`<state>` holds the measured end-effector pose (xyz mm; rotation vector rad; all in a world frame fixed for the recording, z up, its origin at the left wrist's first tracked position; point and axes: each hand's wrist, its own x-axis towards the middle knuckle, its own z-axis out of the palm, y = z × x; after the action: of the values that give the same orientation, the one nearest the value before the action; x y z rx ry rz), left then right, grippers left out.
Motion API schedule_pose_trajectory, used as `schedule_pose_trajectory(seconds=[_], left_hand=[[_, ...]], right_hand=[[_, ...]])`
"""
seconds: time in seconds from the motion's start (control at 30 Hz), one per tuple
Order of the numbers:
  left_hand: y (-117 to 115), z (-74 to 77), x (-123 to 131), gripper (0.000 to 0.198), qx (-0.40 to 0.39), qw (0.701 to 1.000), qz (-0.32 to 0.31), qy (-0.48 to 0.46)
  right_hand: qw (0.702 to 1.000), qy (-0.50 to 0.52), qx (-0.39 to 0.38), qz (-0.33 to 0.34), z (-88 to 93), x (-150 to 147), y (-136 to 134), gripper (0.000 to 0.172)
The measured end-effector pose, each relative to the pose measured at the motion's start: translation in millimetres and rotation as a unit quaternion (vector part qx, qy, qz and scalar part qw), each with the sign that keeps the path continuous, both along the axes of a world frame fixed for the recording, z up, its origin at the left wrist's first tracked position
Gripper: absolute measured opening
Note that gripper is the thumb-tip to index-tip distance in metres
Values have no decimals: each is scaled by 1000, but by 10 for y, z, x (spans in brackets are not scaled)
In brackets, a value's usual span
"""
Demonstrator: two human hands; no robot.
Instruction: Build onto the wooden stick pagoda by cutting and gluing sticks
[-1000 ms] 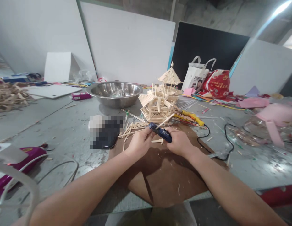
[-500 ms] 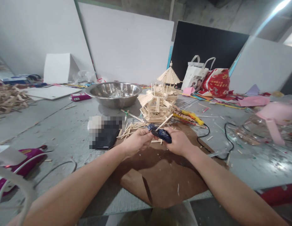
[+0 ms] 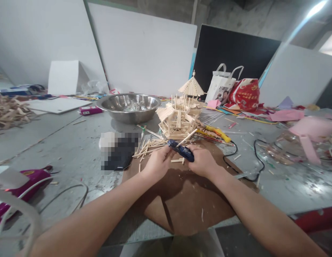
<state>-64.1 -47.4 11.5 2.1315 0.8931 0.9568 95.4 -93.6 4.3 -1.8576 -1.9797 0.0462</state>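
Observation:
My right hand (image 3: 204, 160) is wrapped round one end of a dark blue hand tool (image 3: 182, 150), whose exact kind I cannot make out. A thin wooden stick (image 3: 188, 137) slants up to the right from the tool. My left hand (image 3: 160, 159) is closed beside the tool's far end, its fingertips pressed together; what they pinch is hidden. Just beyond stands a pavilion model (image 3: 179, 117) built of wooden sticks, with a pointed roof. Loose sticks (image 3: 149, 148) lie piled left of it, and short cut pieces (image 3: 177, 160) rest between my hands.
Brown sheet (image 3: 192, 203) covers the table under my hands. A steel basin (image 3: 128, 114) stands behind, left of the model. A yellow-handled tool (image 3: 218, 133) with a black cable lies right. Dark phone-like slab (image 3: 119, 157), partly blurred, lies left; bags (image 3: 244, 94) stand at the back right.
My left hand has shifted slightly left and down along the tool, its fingers less over the tool's end. The right hand with the blue tool has hardly moved.

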Motion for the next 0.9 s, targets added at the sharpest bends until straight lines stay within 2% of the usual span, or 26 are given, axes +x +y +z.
schedule_pose_trajectory(seconds=[0.13, 0.27, 0.43, 0.57, 0.63, 0.7, 0.8, 0.9], left_hand=[[42, -12, 0, 23, -35, 998, -38, -26], [95, -41, -14, 25, -132, 985, -92, -61], [125, -38, -59, 27, -322, 925, -175, -98], [126, -16, -82, 23, -391, 891, -202, -110], [118, -11, -79, 22, -383, 895, -203, -104], [102, -12, -65, 23, -338, 919, -183, -90], [71, -19, -27, 22, -196, 972, -110, -63], [46, -24, 7, 20, -76, 995, -48, -50]], right_hand=[[1000, 0, 14, 16, -13, 13, 17, 40], [999, 6, 17, 28, -15, 34, 18, 40], [999, 9, 14, 39, -21, 43, 14, 36], [999, 1, 6, 37, -9, 47, -3, 29], [999, -1, 1, 38, 6, 44, -16, 26], [999, -5, -7, 35, 18, 37, -25, 23], [1000, -16, -11, 22, 15, 25, -19, 23], [1000, -23, 0, 11, -16, 22, 11, 31]])
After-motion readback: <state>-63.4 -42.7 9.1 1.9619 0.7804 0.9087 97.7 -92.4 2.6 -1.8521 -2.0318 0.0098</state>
